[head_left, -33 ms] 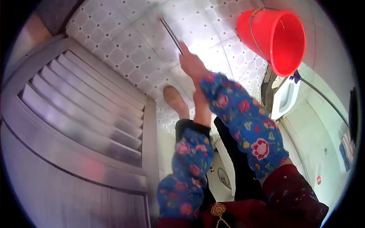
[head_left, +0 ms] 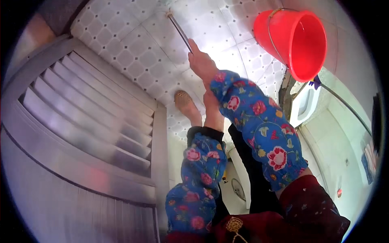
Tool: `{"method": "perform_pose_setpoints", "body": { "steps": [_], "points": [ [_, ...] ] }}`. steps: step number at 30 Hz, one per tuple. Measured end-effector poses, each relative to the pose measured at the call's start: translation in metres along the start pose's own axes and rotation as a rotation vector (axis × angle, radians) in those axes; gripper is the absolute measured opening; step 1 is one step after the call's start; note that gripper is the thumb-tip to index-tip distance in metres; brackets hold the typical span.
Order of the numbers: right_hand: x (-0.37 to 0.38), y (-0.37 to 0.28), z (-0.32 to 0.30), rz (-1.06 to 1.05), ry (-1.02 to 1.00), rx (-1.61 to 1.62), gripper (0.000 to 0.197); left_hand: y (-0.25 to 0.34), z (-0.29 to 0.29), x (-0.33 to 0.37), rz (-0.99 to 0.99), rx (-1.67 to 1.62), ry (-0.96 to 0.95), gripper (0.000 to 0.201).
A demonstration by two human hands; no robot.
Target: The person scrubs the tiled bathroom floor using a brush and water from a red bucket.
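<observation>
My right hand (head_left: 202, 65) is closed around a slim metal pole (head_left: 180, 32), its forefinger lying along the shaft. The pole slants away to the far left over the tiled floor (head_left: 133, 60). A small pale brown tuft or joint shows at its far end, and whatever lies beyond is pale, faint and cut by the view's edge. Close below my right wrist is my left hand (head_left: 212, 108), its fingers hidden behind my right sleeve. Whether it holds the pole too cannot be seen. Both forearms wear blue flowered sleeve covers.
A red bucket (head_left: 272, 36) with a wire handle stands tilted in view at the far right. Beside it are a white basin-like fixture (head_left: 306, 103) and a dark hose (head_left: 344, 99). A grey louvred door (head_left: 160, 150) fills the left. My shod foot (head_left: 185, 103) is on the tiles.
The pole and my right hand have shifted slightly to the far left. The pole's far end looks sharper now. My left arm has moved a little; the bucket and door stay put.
</observation>
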State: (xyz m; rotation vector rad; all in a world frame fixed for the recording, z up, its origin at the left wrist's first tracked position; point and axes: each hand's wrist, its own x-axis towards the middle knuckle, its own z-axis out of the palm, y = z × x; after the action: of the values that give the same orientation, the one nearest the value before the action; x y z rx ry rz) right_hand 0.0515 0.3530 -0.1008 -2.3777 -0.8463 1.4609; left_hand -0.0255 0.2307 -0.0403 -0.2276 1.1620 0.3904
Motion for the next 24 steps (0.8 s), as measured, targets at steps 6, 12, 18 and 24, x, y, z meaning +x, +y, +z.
{"method": "perform_pose_setpoints", "body": {
  "steps": [6, 12, 18, 24],
  "points": [
    [-0.133, 0.102, 0.059, -0.122, -0.100, -0.088, 0.056, -0.098, -0.052, -0.077, -0.172, -0.020, 0.291, 0.043],
    [-0.042, 0.016, 0.047, 0.007, -0.179, 0.052, 0.053, -0.011, -0.051, -0.010, -0.020, -0.075, -0.011, 0.042],
    [-0.067, 0.026, 0.055, 0.134, -0.233, -0.038, 0.054, -0.040, -0.066, -0.029, -0.031, -0.067, 0.091, 0.041],
    [-0.103, 0.072, 0.064, 0.106, -0.294, -0.053, 0.056, -0.038, -0.024, -0.083, -0.047, 0.194, 0.130, 0.069]
  ]
}}
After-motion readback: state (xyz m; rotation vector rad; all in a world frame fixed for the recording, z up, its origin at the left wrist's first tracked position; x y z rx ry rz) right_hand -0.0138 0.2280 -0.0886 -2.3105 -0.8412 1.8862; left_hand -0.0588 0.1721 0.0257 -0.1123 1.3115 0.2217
